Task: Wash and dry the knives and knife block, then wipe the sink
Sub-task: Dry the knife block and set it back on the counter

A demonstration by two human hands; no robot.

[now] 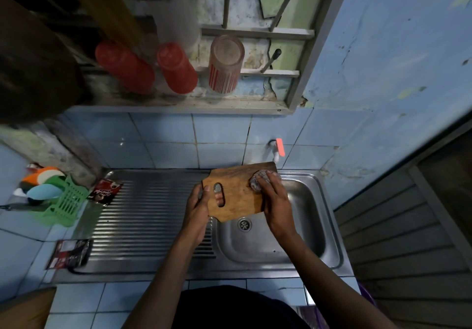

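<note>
We see green basket (67, 202) far left on tabletop. Our left hand (198, 207) grips wooden knife block (236, 192) by slot, fingers poking through, over sink (329, 229) edge. Our right hand (274, 201) presses cloth (256, 178) onto block's far corner. Risk: wet wood slips, drops into basin; single-slot hold weak.
</note>
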